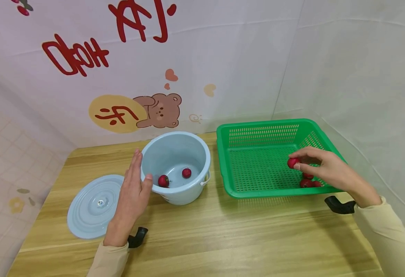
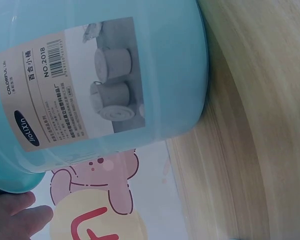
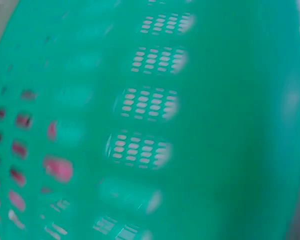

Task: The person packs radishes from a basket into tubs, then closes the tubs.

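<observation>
My right hand [image 1: 330,169] pinches a small round red fruit [image 1: 294,162] between thumb and fingers, over the right part of the green basket [image 1: 224,169]. Several more red fruits [image 1: 306,183] lie in the basket's near right corner, partly hidden by that hand. At the left side of the light blue bucket [image 1: 185,196] my left hand [image 1: 132,194] is held with its fingers straight, right at the rim. Inside the bucket are two red fruits, one [image 1: 163,181] near the wall and one [image 1: 186,173] on the bottom. The left wrist view shows the bucket's label [image 2: 70,85].
A light blue lid [image 1: 88,207] lies flat on the wooden table [image 1: 223,238], left of the bucket and partly behind my left forearm. A white printed backdrop [image 1: 240,69] rises behind the bucket and the basket. The basket's perforated wall [image 3: 215,125] fills the right wrist view.
</observation>
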Motion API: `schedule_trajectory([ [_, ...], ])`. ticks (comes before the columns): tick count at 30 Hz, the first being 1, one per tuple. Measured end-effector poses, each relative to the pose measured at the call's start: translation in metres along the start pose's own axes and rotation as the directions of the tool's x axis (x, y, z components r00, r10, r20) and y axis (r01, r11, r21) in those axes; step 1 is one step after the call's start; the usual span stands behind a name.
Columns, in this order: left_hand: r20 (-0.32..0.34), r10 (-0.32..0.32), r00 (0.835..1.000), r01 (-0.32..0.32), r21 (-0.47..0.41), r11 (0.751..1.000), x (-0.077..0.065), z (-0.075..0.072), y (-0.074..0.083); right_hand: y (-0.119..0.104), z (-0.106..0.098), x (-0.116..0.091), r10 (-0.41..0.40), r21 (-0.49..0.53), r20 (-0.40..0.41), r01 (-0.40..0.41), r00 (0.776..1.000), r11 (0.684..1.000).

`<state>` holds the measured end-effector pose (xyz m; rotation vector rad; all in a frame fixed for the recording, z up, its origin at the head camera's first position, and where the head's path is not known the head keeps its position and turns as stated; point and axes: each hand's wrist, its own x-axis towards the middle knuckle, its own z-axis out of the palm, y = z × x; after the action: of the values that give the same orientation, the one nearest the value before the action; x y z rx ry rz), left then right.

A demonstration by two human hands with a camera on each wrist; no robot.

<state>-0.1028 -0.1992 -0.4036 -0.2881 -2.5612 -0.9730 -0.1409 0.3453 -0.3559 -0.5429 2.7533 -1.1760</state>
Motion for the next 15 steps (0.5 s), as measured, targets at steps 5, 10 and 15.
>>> schedule_trajectory([
  [5, 0.003, -0.004, 1.000, 0.004, -0.001, 1.000, -0.001, -0.001, 0.000, -0.018, 0.007, 0.001, -0.044, 0.009, -0.072, 0.045, 0.996, 0.999],
  [10, 0.005, 0.001, 1.000, -0.001, 0.004, 1.000, 0.000, -0.001, -0.001, -0.036, 0.016, 0.001, -0.117, 0.003, -0.127, 0.118, 0.985, 0.993],
  [15, 0.010, -0.001, 1.000, 0.000, 0.008, 1.000, 0.000, -0.001, 0.000, -0.054, 0.025, 0.004, -0.161, -0.008, -0.161, 0.162, 0.974, 0.987],
])
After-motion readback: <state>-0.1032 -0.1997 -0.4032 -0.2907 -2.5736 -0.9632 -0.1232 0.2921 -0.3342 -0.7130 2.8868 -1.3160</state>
